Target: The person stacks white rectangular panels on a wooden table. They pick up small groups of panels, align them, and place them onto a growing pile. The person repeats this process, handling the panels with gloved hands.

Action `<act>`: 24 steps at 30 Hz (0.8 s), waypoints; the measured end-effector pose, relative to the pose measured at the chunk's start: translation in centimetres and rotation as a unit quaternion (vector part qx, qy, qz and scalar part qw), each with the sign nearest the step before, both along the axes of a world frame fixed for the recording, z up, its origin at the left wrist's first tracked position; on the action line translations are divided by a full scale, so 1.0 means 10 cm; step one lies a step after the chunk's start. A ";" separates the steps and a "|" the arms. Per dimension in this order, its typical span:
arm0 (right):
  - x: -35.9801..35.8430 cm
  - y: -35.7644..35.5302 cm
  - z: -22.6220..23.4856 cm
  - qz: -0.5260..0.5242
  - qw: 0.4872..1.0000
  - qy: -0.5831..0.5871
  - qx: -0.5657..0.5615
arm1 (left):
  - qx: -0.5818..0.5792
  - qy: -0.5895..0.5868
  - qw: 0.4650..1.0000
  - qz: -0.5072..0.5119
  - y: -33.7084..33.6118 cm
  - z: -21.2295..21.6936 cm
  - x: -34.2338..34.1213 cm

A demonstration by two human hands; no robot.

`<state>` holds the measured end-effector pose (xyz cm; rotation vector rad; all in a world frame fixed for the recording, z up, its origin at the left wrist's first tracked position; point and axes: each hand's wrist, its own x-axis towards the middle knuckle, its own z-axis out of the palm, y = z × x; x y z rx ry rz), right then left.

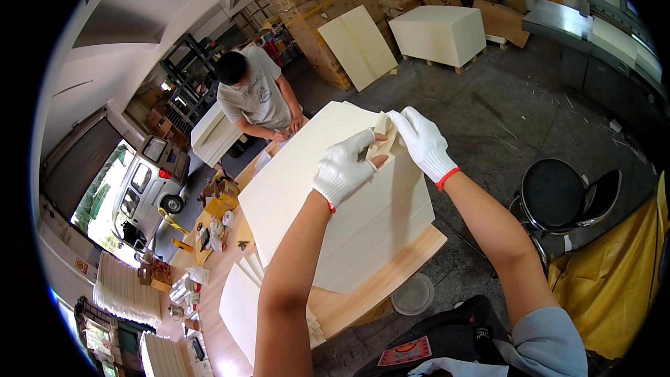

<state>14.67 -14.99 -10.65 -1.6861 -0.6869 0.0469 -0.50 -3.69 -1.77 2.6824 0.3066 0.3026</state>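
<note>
Bulky cream-white stack (pixel 363 220) at mid-view, broad and angular, pale smooth faces, faint seams low on the near side, soft shadow toward four o'clock, narrow bent flap (pixel 381 123) raised at the stack's one o'clock edge, slightly yellower.

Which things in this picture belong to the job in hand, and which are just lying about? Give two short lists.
Seemingly in the job:
left hand, gloved
right hand, gloved
large white stack at both hands
wooden tabletop beneath it

Apparently just around:
black chair
yellow sheet
van
leaning pale board
</note>
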 end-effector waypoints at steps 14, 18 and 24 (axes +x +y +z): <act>0.05 -0.11 0.06 0.009 0.999 -0.032 -0.012 | 0.041 -0.044 0.997 -0.044 0.06 -0.11 0.00; 0.19 -0.37 0.11 -0.046 0.987 -0.082 -0.133 | 0.055 -0.150 0.986 -0.048 0.05 -0.19 -0.06; 0.11 -0.39 0.09 0.010 0.924 -0.289 -0.249 | 0.079 -0.078 0.993 -0.033 0.09 -0.16 -0.02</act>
